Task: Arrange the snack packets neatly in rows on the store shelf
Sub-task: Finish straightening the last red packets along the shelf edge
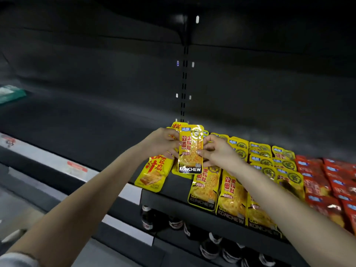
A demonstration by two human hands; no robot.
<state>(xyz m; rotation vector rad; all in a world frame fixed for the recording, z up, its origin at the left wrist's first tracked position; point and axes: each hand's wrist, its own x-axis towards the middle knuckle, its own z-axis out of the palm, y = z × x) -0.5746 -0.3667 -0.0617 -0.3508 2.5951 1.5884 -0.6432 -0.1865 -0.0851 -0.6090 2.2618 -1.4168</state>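
A yellow KONCHEW snack packet (190, 149) is held upright above the dark store shelf (173, 185). My left hand (163, 142) grips its left edge along with more yellow packets behind it. My right hand (215, 151) pinches its right edge. Under my left hand another yellow packet (152, 175) with red lettering hangs over the shelf's front edge. To the right, yellow packets (264, 160) lie in overlapping rows, and my right forearm covers part of them. Red packets (327, 182) fill the rows further right.
The shelf's back panel has a slotted upright (184, 83) in the middle. Left of the packets the shelf surface is dark, with a green packet (10, 93) at the far left. Price-label strips (77, 167) run along the front rail. Bottles (210, 245) stand on the shelf below.
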